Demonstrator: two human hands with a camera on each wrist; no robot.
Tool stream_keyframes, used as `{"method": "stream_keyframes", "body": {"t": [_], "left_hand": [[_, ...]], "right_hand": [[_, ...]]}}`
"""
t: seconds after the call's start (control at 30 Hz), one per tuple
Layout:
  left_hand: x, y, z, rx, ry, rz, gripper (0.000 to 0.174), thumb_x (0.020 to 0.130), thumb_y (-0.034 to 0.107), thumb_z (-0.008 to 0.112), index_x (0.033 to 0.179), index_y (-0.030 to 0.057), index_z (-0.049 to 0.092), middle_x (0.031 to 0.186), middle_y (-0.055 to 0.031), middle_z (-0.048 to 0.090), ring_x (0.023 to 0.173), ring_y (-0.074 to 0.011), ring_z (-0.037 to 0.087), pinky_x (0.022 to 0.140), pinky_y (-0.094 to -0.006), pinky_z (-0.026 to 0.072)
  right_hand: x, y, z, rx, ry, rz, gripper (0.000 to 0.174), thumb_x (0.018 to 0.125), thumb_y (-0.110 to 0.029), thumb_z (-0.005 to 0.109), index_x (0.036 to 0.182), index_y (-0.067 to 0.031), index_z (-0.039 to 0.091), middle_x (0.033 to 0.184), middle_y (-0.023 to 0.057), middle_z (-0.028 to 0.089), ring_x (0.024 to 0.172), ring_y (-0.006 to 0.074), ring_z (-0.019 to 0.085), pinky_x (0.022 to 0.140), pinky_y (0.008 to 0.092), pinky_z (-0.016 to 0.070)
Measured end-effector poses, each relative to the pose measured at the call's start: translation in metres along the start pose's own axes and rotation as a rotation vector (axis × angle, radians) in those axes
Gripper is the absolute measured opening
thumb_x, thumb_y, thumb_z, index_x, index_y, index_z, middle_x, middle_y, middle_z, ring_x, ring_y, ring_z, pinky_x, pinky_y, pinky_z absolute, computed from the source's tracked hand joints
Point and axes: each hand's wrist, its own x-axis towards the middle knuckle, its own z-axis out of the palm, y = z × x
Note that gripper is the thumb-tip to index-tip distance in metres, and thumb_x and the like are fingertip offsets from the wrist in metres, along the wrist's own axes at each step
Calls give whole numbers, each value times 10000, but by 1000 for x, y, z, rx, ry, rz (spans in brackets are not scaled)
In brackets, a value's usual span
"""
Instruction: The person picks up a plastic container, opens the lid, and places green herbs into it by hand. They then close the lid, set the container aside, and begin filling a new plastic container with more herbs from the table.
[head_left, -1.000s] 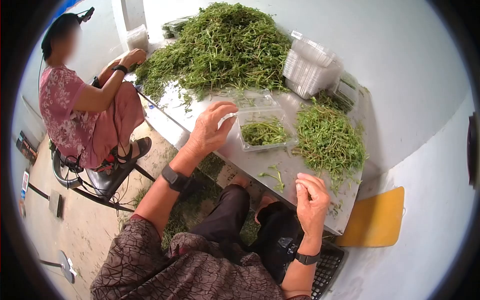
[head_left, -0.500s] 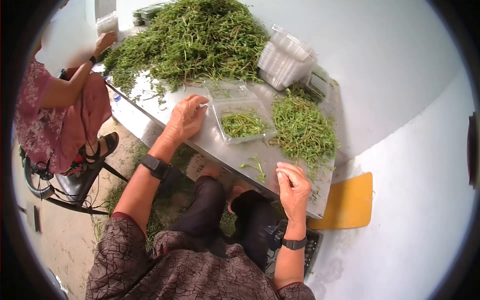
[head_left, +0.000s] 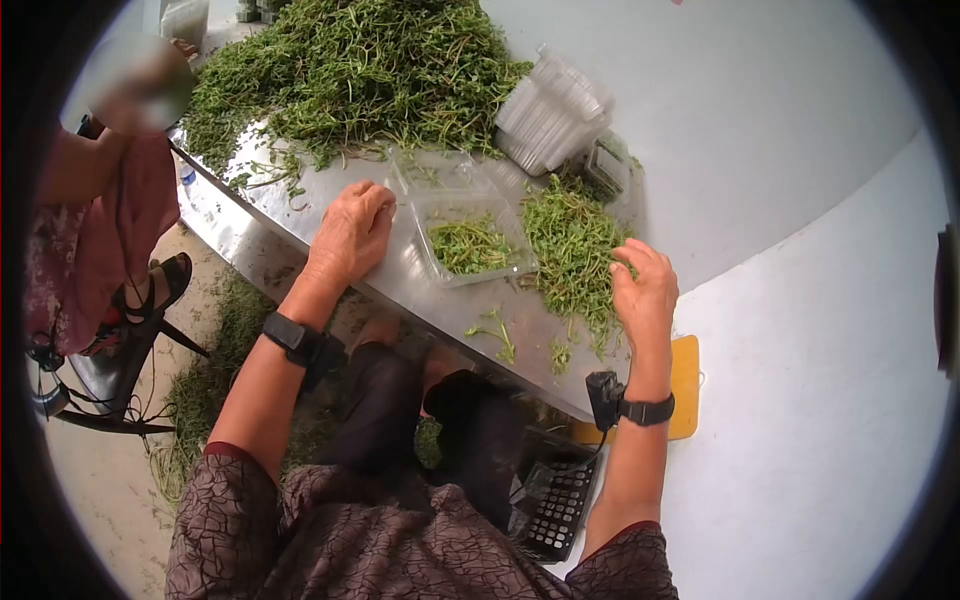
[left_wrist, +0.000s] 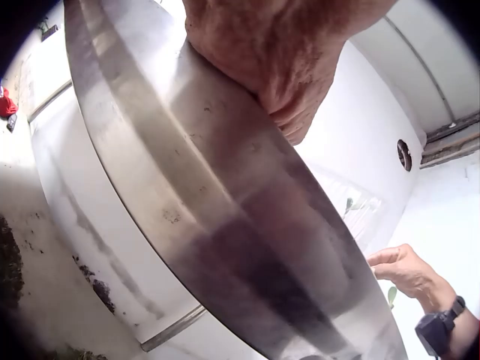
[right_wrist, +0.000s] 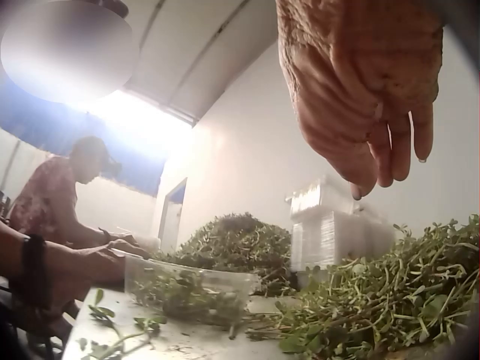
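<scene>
The left hand [head_left: 352,232] rests loosely curled at the metal table's edge, its fingertips beside the left side of a clear plastic box [head_left: 472,276]; whether they touch it cannot be told. Cut green stems [head_left: 470,246] lie in the box, and its lid is tipped back. Above the right edge of a small heap of greens [head_left: 572,250] is the right hand [head_left: 648,300]. In the right wrist view that hand [right_wrist: 367,97] hangs with fingers loosely bent and apart, holding nothing, over the heap [right_wrist: 390,307].
A large mound of greens [head_left: 350,80] covers the back of the table [head_left: 400,300]. Stacked clear boxes [head_left: 555,112] stand behind the small heap. Loose stems [head_left: 498,335] lie near the front edge. Another person [right_wrist: 56,199] sits at the left. A yellow board [head_left: 684,390] is at the right.
The right hand has risen from the table's front edge to the small heap, its fingers spreading. The left hand has drawn slightly back from the box's corner. The head view has shifted.
</scene>
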Motion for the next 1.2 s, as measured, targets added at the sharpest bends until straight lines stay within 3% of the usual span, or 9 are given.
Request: {"method": "stream_keyframes", "body": {"t": [0.17,0.43,0.93,1.2], "left_hand": [[-1,1,-1,-4,-3,-21,77,816,38,547,870,2,588,872,-152,599,866,-361,580,757,-428,478],[1,5,-2,2,-11,-65,67,804,26,551,848,1,595,858,-151,600,868,-356,587,755,-417,483],[2,5,-1,16,20,-14,57,805,30,561,830,-7,597,823,-157,598,846,-359,580,747,-422,475],[1,5,-1,32,18,-28,67,800,33,556,833,-2,603,824,-152,601,843,-359,580,755,-416,474]], "right_hand": [[22,20,26,-160,-102,-7,206,742,-64,677,942,-19,698,1103,138,653,1033,310,575,922,402,427],[22,39,45,-355,-174,-39,77,701,-36,624,757,-28,677,834,126,637,883,301,574,807,405,417],[13,47,34,-276,-14,-140,123,681,6,627,786,-31,681,894,86,641,914,273,563,842,387,406],[15,45,12,-233,110,-41,118,711,-14,641,804,-47,705,965,85,678,942,271,587,859,374,432]]}}
